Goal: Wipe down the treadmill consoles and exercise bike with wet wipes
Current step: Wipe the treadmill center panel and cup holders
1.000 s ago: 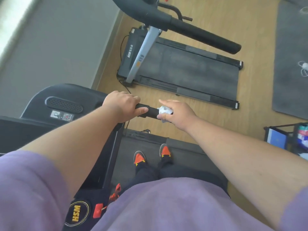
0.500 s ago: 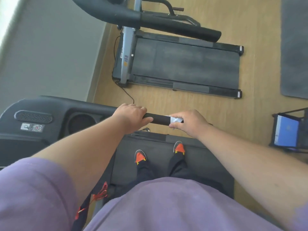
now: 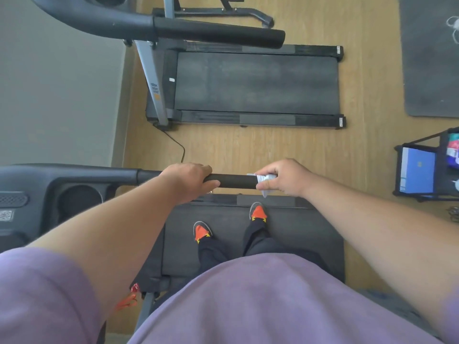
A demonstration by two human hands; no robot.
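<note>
The wet wipe (image 3: pixel 266 180), pinched in the right hand (image 3: pixel 285 178), sits at the tip of the near treadmill's handrail (image 3: pixel 233 180), which the left hand (image 3: pixel 190 181) grips, so the second treadmill (image 3: pixel 248 83) likely awaits wiping.

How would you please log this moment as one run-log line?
left hand: grips handrail | right hand: holds wet wipe round handrail end

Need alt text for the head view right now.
Right hand grips a white wet wipe around the end of a black treadmill handrail; left hand holds the rail. A second treadmill stands beyond.
</note>
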